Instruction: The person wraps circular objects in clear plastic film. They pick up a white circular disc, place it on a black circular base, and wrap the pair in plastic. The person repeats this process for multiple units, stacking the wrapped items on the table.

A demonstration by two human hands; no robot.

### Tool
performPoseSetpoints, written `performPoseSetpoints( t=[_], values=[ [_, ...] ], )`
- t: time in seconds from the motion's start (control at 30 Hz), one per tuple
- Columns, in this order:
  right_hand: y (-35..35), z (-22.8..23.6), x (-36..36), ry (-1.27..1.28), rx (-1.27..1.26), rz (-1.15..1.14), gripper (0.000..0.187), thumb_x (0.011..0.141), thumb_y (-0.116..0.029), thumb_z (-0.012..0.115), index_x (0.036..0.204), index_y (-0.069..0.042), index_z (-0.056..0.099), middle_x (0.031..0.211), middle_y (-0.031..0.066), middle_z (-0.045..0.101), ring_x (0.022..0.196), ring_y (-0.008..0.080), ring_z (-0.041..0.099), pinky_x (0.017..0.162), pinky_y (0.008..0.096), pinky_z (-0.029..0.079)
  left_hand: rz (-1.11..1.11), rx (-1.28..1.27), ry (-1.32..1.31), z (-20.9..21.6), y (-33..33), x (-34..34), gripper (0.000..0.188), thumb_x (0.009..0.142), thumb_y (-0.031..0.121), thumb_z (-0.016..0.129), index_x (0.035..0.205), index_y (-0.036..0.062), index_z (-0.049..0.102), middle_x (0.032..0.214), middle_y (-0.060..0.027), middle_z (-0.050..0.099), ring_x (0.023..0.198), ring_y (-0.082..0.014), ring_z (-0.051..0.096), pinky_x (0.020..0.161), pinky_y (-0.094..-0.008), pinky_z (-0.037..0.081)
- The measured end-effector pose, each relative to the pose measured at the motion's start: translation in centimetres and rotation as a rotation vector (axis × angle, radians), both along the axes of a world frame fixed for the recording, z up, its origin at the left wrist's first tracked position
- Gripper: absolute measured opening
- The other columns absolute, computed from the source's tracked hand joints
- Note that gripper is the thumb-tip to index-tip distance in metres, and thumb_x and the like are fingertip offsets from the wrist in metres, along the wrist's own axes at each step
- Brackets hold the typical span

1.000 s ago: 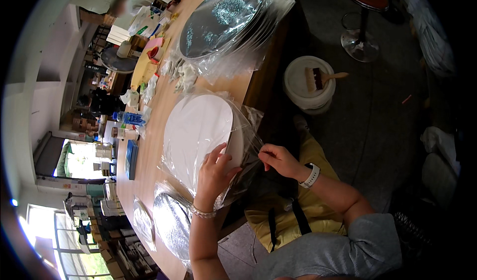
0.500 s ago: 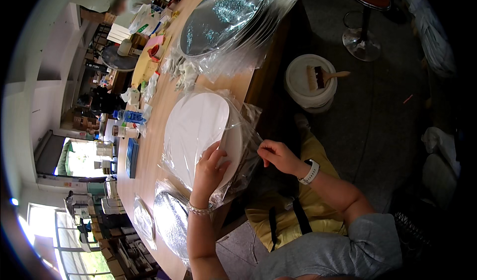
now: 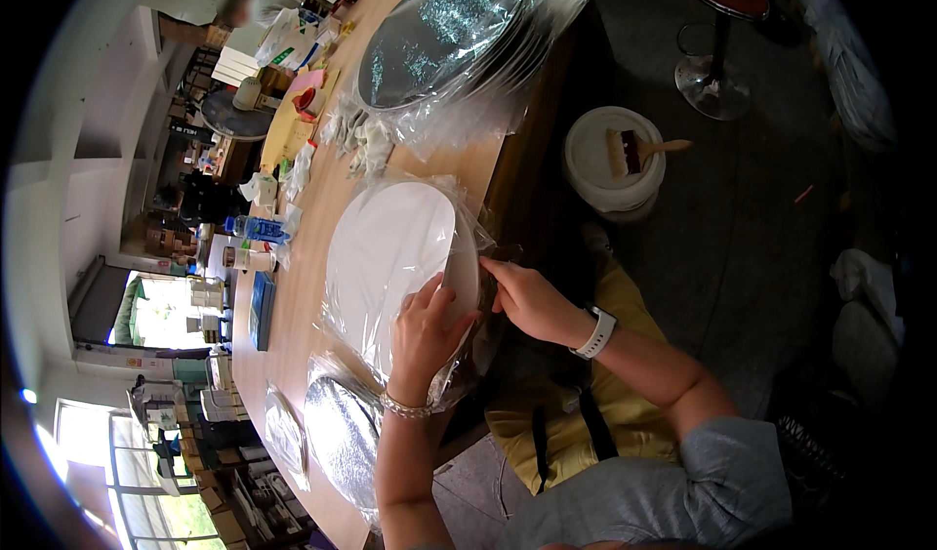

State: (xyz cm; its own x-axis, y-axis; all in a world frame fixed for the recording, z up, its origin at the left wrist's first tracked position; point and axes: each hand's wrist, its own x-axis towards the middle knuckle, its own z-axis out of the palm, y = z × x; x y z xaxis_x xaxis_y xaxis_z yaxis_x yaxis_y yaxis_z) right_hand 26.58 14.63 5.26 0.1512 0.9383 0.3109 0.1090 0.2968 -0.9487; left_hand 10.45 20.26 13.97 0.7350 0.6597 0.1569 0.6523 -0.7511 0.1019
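A large white round board lies on the table's near edge inside a clear plastic bag, apparently on a stack of similar boards. My left hand rests on the board's lower right part, fingers a little apart and thumb stretched toward its rim. At the board's right rim, my right hand pinches the loose edge of the bag between index finger and thumb. Below left, next to my left forearm, a shiny silver round board lies in clear wrap.
Farther along the wooden table lie bagged dark discs, white gloves, a water bottle and a blue box. On the floor to the right stand a white bucket with a brush on top and a stool.
My right hand has moved left, bringing the bag's stretched edge in against the board's rim. My left hand has shifted slightly right, its thumb now reaching toward the rim.
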Motion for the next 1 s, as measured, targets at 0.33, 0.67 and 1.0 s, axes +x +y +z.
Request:
performPoseSetpoints(
  t=[0.33, 0.67, 1.0],
  values=[
    [-0.9, -0.1, -0.1, 0.291, -0.003, 0.074, 0.032, 0.088, 0.002, 0.045, 0.119, 0.009, 0.049, 0.091, 0.0155, 0.063, 0.062, 0.0186, 0.062, 0.059, 0.0293, 0.051, 0.039, -0.154, -0.080, 0.7, 0.5, 0.0, 0.034, 0.061, 0.015, 0.081, 0.082, 0.0045, 0.056, 0.104, -0.0095, 0.063, 0.084, -0.0315, 0.062, 0.069, -0.0379, 0.051],
    [-0.5, 0.9, 0.2, 0.338, -0.154, 0.208, 0.030, 0.090, -0.003, 0.046, 0.116, 0.010, 0.051, 0.080, 0.0140, 0.065, 0.057, 0.0165, 0.061, 0.054, 0.0282, 0.050, 0.045, -0.130, -0.031, 0.6, 0.4, -0.4, 0.039, 0.074, 0.003, 0.061, 0.112, 0.0107, 0.060, 0.116, -0.0145, 0.059, 0.093, -0.0347, 0.059, 0.077, -0.0411, 0.050],
    [-0.4, 0.6, 0.0, 0.308, -0.193, 0.191, 0.032, 0.090, -0.005, 0.044, 0.117, 0.010, 0.051, 0.075, 0.0138, 0.065, 0.050, 0.0166, 0.060, 0.051, 0.0277, 0.050, 0.029, -0.075, 0.053, 1.1, 0.1, 0.6, 0.033, 0.067, 0.009, 0.075, 0.095, 0.0065, 0.057, 0.118, -0.0129, 0.057, 0.096, -0.0352, 0.059, 0.077, -0.0407, 0.050]
  ],
)
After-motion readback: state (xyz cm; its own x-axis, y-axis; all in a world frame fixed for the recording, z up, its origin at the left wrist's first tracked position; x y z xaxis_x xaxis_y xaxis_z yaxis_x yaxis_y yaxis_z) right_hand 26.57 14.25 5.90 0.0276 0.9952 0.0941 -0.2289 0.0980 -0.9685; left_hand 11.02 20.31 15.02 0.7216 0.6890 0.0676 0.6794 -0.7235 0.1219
